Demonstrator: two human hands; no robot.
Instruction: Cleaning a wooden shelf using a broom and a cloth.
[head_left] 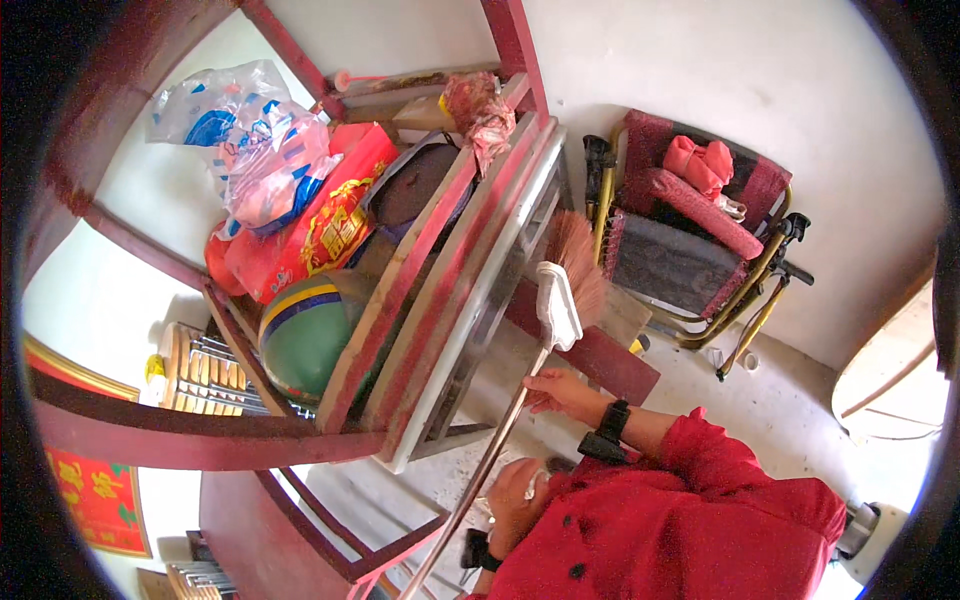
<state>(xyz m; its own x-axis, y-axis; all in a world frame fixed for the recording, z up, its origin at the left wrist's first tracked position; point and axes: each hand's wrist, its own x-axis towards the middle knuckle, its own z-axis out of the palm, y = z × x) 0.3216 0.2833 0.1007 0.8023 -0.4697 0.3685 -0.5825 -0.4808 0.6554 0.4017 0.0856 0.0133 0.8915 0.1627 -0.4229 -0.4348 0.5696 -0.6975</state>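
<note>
A long-handled broom with a white head and reddish-brown bristles slants up from the lower edge beside a dark red wooden rack. My right hand has its fingers closed round the handle just below the broom head. Lower down, my left hand is closed at the same handle, its fingers partly hidden. The bristles are raised beside the rack's pale-edged side, close to a folding chair. Whether they touch anything, I cannot tell.
The rack holds plastic bags, a red box, a green ball and crumpled pink plastic. The folding chair with red cloth on it leans against the white wall. Several metal-legged stools stand behind the rack.
</note>
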